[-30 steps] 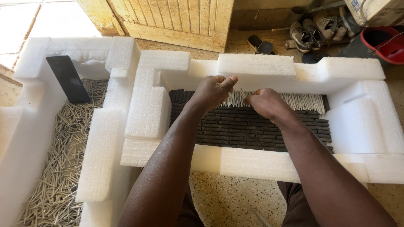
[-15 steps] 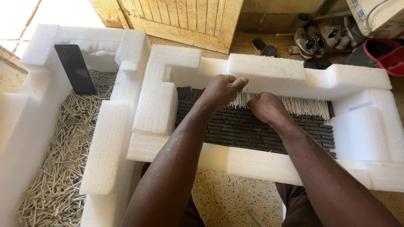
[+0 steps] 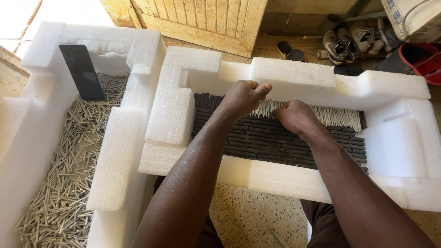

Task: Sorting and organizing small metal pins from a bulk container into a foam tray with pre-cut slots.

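Left hand (image 3: pixel 243 97) and right hand (image 3: pixel 296 117), fingers curled shut, press on pale sticks (image 3: pixel 330 115) lining the far side of the foam tray (image 3: pixel 294 73); even pressure likely keeps the row level.

dark phone screen (image 3: pixel 82 71) leaning in left foam tray (image 3: pixel 41 50), white carton (image 3: pixel 415 18) top right

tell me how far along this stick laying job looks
Done: several rows of dark sticks already cover the floor of the right foam tray. In hand: both fists, left hand and right hand, rest on a row of pale sticks along the tray's back wall. Left: a large loose heap of pale sticks still fills the left foam tray.
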